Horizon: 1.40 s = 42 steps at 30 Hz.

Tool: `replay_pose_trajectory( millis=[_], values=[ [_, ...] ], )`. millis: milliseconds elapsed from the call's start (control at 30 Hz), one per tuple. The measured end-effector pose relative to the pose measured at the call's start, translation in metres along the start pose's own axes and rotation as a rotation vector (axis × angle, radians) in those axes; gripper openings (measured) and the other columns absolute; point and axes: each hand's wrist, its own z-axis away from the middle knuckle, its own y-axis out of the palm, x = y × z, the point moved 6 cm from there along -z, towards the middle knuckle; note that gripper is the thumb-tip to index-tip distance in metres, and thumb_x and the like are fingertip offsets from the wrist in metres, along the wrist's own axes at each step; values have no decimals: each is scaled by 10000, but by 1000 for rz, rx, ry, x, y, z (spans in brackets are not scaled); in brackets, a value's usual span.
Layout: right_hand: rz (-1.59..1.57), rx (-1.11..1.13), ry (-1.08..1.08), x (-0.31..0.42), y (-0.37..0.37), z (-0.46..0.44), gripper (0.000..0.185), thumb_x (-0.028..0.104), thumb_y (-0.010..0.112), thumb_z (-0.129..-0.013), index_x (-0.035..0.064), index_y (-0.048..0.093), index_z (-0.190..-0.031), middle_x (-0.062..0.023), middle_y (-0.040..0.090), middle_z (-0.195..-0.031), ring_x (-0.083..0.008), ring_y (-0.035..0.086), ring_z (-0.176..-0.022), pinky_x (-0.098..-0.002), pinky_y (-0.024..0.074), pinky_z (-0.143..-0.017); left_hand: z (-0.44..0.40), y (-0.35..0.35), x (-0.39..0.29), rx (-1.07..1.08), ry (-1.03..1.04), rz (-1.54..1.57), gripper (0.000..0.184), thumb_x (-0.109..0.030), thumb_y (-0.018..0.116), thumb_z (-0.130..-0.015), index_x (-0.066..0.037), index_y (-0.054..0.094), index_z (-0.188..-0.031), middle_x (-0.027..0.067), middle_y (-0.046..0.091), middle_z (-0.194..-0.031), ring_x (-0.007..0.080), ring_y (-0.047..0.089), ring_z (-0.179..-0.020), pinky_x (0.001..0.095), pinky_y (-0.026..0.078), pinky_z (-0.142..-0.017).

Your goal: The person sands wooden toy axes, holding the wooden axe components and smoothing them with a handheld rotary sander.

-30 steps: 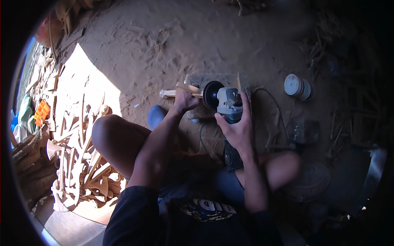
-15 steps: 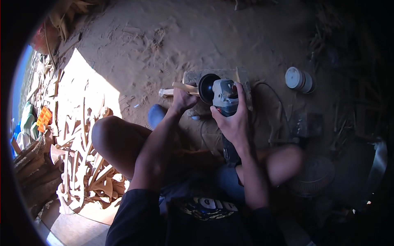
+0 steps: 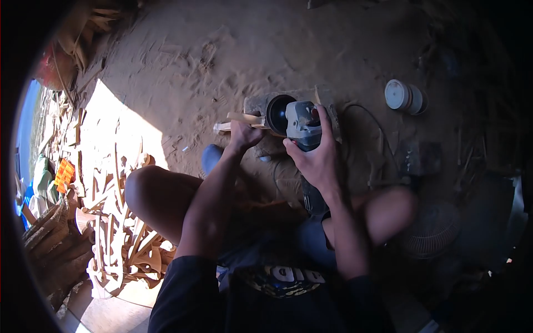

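My left hand (image 3: 245, 135) is closed around a pale wooden piece (image 3: 244, 117), whose ends stick out to the left. Its right end meets the black round disc (image 3: 279, 114) of a power tool. My right hand (image 3: 316, 158) grips the grey head of the power tool (image 3: 303, 122), thumb on the near side and fingers along the right side. The tool's dark body runs down toward my lap. Under the tool and the wood lies a dusty block (image 3: 256, 104); my hands and the tool hide part of it.
Many cut wooden pieces (image 3: 116, 238) are heaped at the left in sunlight. An orange item (image 3: 64, 175) lies beyond them. A white bucket (image 3: 397, 95) stands at the right, a cable (image 3: 373, 121) curves nearby, and a round fan grille (image 3: 430, 233) sits lower right.
The disc and tool head have shifted slightly left and up in view, with my right hand. My left hand and the wood have also moved slightly left. The view has shifted a little.
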Motion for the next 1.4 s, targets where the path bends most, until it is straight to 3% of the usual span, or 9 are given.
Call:
replay_pose_trajectory(
  millis=[367, 467, 567, 667, 800, 900, 1033, 1267, 1400],
  values=[
    [-105, -55, 51, -23, -7, 14, 963, 108, 872, -820, -22, 353, -1621, -227, 594, -1446, -303, 636, -1294, -405, 503, -1116, -1, -1, 1, 92, -120, -23, 347, -228, 757, -848, 20, 766, -1090, 169, 801, -903, 294, 793, -847, 397, 614, -764],
    [-25, 21, 32, -19, -1, 20, 988, 154, 833, -857, 5, 281, -1663, -291, 506, -1573, -376, 542, -1460, -425, 459, -1188, 3, -5, -4, -45, -57, 16, 317, -233, 781, -833, 9, 753, -1037, 164, 784, -854, 311, 782, -804, 408, 598, -720],
    [-24, -103, -57, -26, -5, 23, 983, 147, 892, -809, -12, 360, -1620, -229, 596, -1454, -309, 626, -1323, -401, 504, -1116, 3, -2, -1, -58, -32, 29, 200, -252, 758, -827, -59, 705, -845, 151, 714, -728, 364, 740, -747, 446, 550, -674],
    [-78, -101, 44, -38, -19, 23, 992, 175, 874, -831, 5, 325, -1640, -262, 563, -1509, -350, 600, -1378, -420, 486, -1149, 3, -4, -1, 129, -111, 53, 267, -230, 777, -866, -22, 734, -1026, 150, 755, -852, 310, 759, -814, 418, 580, -731],
    [-272, -209, 22, -28, -51, 29, 957, 172, 890, -823, -2, 365, -1604, -202, 627, -1376, -280, 647, -1235, -401, 520, -1081, -7, -2, 18, 271, 29, 130, 237, -186, 720, -908, -63, 730, -1111, 152, 759, -974, 332, 752, -911, 424, 579, -778],
    [-549, -195, 61, -20, -75, 25, 960, 142, 886, -835, 4, 335, -1609, -136, 665, -1253, -189, 693, -1062, -361, 572, -976, -23, -10, 7, 344, 279, -207, 221, -184, 710, -917, -95, 743, -1116, 158, 764, -980, 348, 751, -920, 444, 583, -766],
    [-595, -267, -56, 1, -108, 23, 984, 74, 852, -855, 31, 279, -1654, -118, 669, -1211, -144, 694, -960, -328, 589, -918, -40, -53, -64, 125, 309, -367, 235, -160, 702, -910, -140, 760, -1137, 138, 778, -982, 386, 754, -848, 502, 604, -733],
    [-339, -174, -67, -7, -101, 22, 862, 24, 821, -852, 46, 433, -1622, -146, 657, -1389, -186, 664, -1187, -347, 542, -1043, -22, -65, -124, 355, 109, -684, 464, -44, 594, -851, -226, 759, -1245, 139, 780, -1014, 396, 756, -868, 515, 617, -763],
    [-248, -114, -74, -19, -79, 25, 866, 13, 798, -859, 67, 424, -1638, -190, 585, -1526, -269, 590, -1375, -379, 471, -1162, -1, -36, -102, 357, -12, -773, 331, -122, 608, -947, -165, 767, -1234, 142, 793, -1099, 331, 774, -990, 466, 614, -853]
  ],
)
